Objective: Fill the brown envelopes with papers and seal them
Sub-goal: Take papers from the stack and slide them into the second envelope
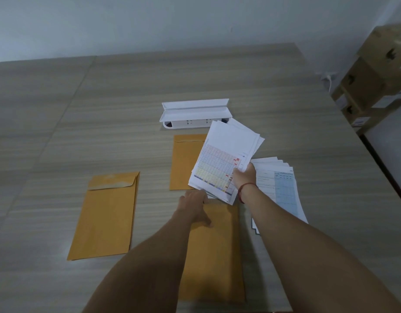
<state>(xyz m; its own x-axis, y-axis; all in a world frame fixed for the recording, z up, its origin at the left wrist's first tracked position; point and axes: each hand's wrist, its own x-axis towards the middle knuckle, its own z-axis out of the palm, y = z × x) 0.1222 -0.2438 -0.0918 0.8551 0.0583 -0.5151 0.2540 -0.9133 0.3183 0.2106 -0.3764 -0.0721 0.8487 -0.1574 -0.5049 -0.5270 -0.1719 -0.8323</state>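
Three brown envelopes lie on the wooden table. One with its flap folded down point(106, 218) lies at the left, one point(183, 161) sits in the middle, and the nearest one point(217, 251) lies under my arms. My left hand point(195, 206) holds the top mouth of the nearest envelope. My right hand point(243, 177) grips a stack of printed sheets point(224, 161) tilted above that mouth, their lower edge by my left fingers. Another fanned pile of papers point(280, 184) lies at the right, partly under my right forearm.
A white socket box with its lid open point(195, 114) sits behind the envelopes. Cardboard boxes point(375, 71) stand stacked beyond the table's right edge. A wall runs along the far side of the table point(59, 109).
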